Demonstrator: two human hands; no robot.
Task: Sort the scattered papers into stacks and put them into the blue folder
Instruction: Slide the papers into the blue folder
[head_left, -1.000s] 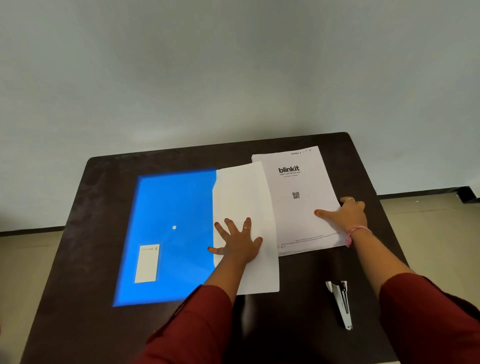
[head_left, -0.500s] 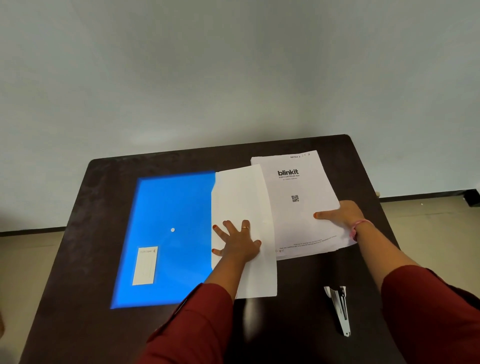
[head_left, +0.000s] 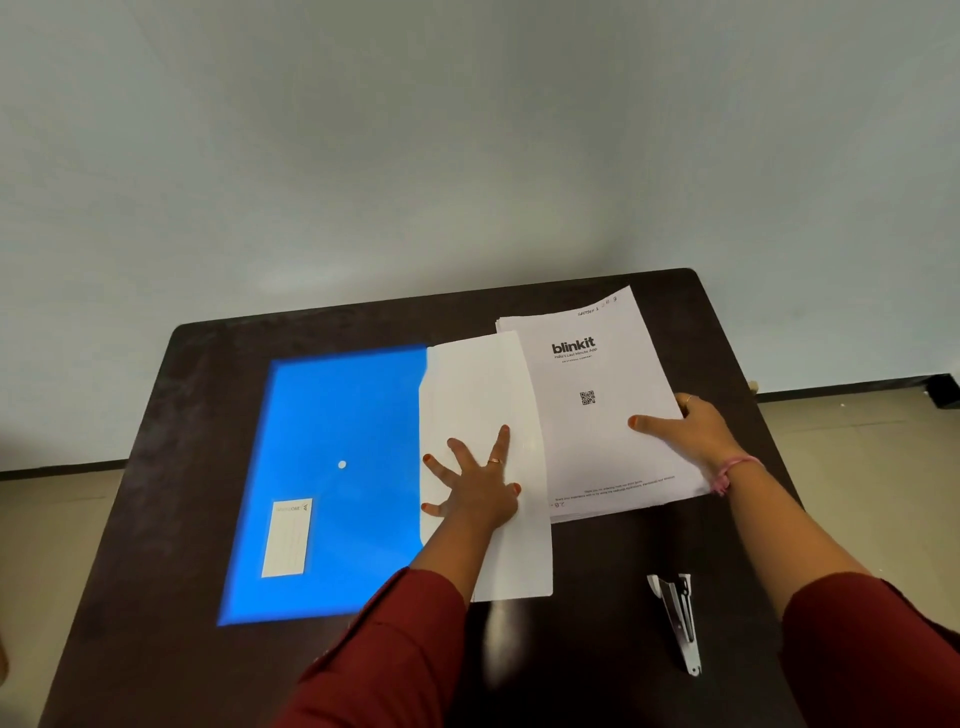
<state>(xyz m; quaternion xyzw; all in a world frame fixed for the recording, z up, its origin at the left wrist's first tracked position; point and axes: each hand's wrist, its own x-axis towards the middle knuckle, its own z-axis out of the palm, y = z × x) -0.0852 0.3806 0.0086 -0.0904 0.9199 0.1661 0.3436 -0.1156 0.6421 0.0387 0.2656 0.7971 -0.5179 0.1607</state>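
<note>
Risk lies mainly at the folder mouth. The blue folder (head_left: 332, 467) lies flat on the left part of the counter (head_left: 156, 597), its opening toward the right; a white label (head_left: 287, 538) and a white snap stud (head_left: 342, 464) show on its face. A plain white stack (head_left: 483, 395) sits partly inside that opening, the greater part projecting onto the counter. The left hand (head_left: 475, 486) presses flat on this stack, fingers spread and straight. If pressure is uneven, the sheets may fan or buckle at the folder edge instead of sliding in.

Next right, the printed stack (head_left: 597, 415), headed "blinkit", overlaps the white stack's right edge and is not in the folder. The right hand (head_left: 685, 428) grips its right edge, thumb on top, fingers curled beneath. Its edges are already uneven; a one-sided lift could let lower sheets slip out. A stapler (head_left: 678, 618) lies near the counter's front right, apart from both stacks.
</note>
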